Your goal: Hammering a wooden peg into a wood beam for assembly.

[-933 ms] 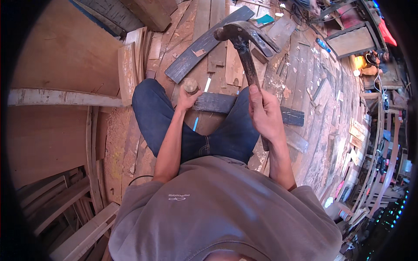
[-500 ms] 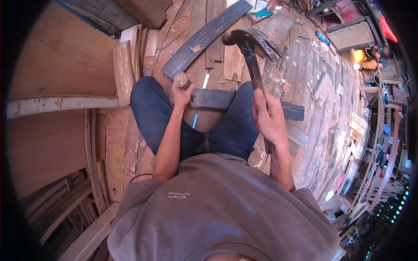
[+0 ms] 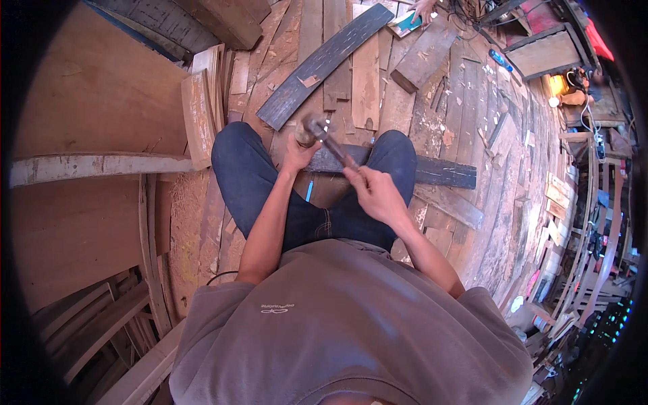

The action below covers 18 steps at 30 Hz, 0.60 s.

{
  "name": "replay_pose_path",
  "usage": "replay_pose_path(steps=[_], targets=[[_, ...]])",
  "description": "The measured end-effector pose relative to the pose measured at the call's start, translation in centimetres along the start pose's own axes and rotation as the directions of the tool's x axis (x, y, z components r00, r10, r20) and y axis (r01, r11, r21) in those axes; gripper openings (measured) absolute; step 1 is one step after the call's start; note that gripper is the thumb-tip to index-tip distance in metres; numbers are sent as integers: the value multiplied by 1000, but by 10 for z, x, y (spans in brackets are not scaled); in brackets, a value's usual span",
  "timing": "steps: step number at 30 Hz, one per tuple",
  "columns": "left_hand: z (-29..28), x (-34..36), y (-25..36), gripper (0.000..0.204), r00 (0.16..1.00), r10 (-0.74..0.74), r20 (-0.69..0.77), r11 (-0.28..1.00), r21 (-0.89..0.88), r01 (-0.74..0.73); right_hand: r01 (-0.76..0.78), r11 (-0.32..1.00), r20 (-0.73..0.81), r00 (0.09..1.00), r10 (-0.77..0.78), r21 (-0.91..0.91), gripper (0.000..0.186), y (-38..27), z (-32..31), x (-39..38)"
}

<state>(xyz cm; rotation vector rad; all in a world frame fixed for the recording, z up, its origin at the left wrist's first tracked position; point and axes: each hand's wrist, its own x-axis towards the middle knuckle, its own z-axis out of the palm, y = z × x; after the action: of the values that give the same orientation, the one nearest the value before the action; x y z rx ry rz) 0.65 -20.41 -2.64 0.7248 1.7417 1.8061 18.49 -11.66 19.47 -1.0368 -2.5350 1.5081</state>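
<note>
My right hand (image 3: 371, 192) is closed round the handle of a claw hammer (image 3: 342, 154), angled up and leftward, its motion-blurred head over the top of a round wooden piece (image 3: 303, 138). My left hand (image 3: 297, 154) grips that piece upright at the left part of a dark weathered board (image 3: 445, 172), which lies crosswise by my knees; whether they touch is unclear. Below the board, between my thighs, is a thin light-blue strip (image 3: 309, 190).
A long dark plank (image 3: 324, 67) and a brown block (image 3: 422, 57) lie ahead. Plywood panels (image 3: 94, 94) and stacked boards (image 3: 199, 115) stand left. Someone's hand (image 3: 422, 12) is at a teal item (image 3: 408, 24) at the top. A cluttered framework (image 3: 543, 57) lines the right.
My right hand has moved down and leftward, swinging the hammer from raised upright to over the wooden piece in my left hand. The other person's hand has come further into view.
</note>
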Motion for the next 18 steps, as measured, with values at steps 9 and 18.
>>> replay_pose_path(steps=[9, 18], targets=[[-13, 0, -43, 49, 996, -91, -19, 987, 131, 93, 114, 949, -136, 988, -76, 293, 45, -72, -59, -5], [17, -23, -12, 49, 999, 42, -35, 956, 292, -30, -242, 969, 72, 969, 238, 51, 47, 21, 2, 5]])
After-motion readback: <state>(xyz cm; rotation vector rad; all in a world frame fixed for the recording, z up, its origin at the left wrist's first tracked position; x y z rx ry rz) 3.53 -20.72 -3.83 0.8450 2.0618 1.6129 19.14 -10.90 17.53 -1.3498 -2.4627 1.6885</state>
